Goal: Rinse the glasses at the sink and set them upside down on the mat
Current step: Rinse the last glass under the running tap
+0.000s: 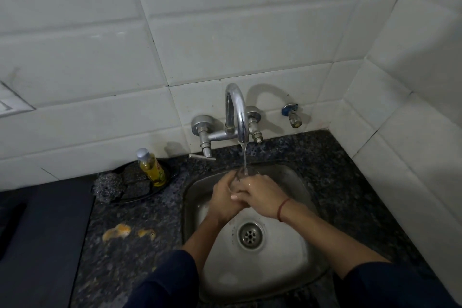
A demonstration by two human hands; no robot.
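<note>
Currently a clear glass [243,175] is clasped by left hand [223,199] and right hand [260,195] under the curved chrome tap [236,112], over the steel sink's [295,182] far edge.

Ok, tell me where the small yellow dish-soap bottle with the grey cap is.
The yellow dish-soap bottle stands on a black tray on the dark granite counter, left of the steel sink, beside a steel-wool scrubber.

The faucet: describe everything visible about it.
The faucet is shiny chrome-looking metal, mounted on the white tiled wall above the steel sink. It has a tall arched spout, two valve bodies at either side, and a thin lever handle at lower left. It is running: a narrow stream falls from the spout tip onto the glass held below. No hand touches it.
</note>
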